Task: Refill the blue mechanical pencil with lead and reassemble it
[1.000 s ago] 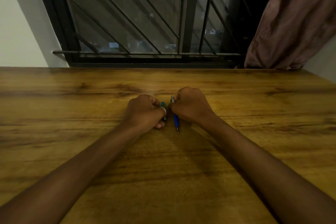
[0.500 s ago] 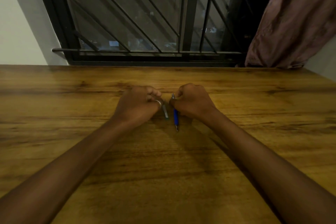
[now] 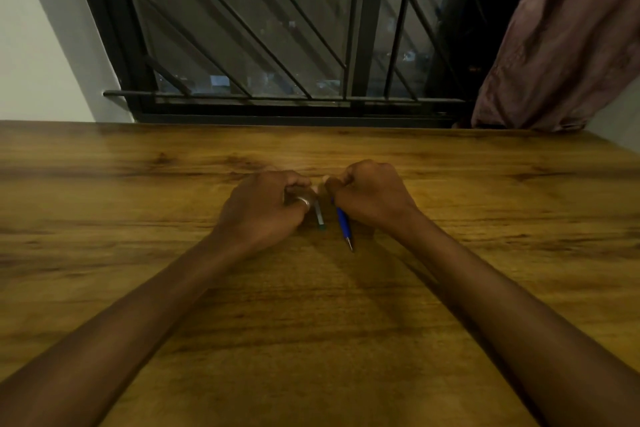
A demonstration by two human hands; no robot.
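Observation:
My right hand [image 3: 372, 196] is closed around the upper end of the blue mechanical pencil [image 3: 343, 224], whose metal tip points toward me just above the wooden table [image 3: 311, 305]. My left hand [image 3: 265, 210], with a ring on one finger, grips a thin pale tube with a green end, the lead container [image 3: 319, 215]; it slants down toward me beside the pencil. The two fists sit close together, thumbs almost touching. The top of the pencil and the upper end of the tube are hidden inside my fingers.
A barred dark window [image 3: 277, 45] runs along the far edge of the table. A brownish curtain [image 3: 561, 45] hangs at the back right, and a white wall [image 3: 34, 45] stands at the back left.
My left hand has turned the lead container so its green end now points toward me. The pencil's silver top, earlier visible above my right fist, is now hidden.

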